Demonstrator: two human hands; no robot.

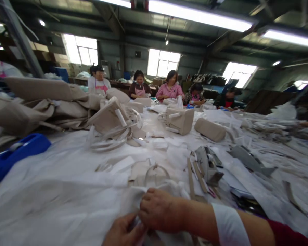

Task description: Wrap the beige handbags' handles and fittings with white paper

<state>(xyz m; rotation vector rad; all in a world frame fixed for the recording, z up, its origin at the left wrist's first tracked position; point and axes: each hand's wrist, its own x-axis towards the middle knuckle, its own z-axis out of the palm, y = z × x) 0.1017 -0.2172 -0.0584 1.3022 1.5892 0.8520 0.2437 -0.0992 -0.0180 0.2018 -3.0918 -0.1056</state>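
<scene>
At the bottom centre my right hand (160, 210) reaches in from the right, its fingers curled shut on thin white wrapping sheet (135, 196). My left hand (124, 229) comes up from the lower edge and meets it, thumb and fingers pinched together. A pale strip shows between the two hands; its kind is hard to tell, and the left fingertips are partly hidden. Just beyond the hands lies a beige handbag (138, 177) with a looped strap, partly covered by whitish sheet. A white band wraps my right forearm.
A blue tape dispenser (20, 153) stands at the left. A grey tape dispenser (207, 164) and cardboard strips are to the right. Beige bags (181, 121) and a pile of bag pieces (38, 89) lie farther back. Several people sit across the table (74, 164).
</scene>
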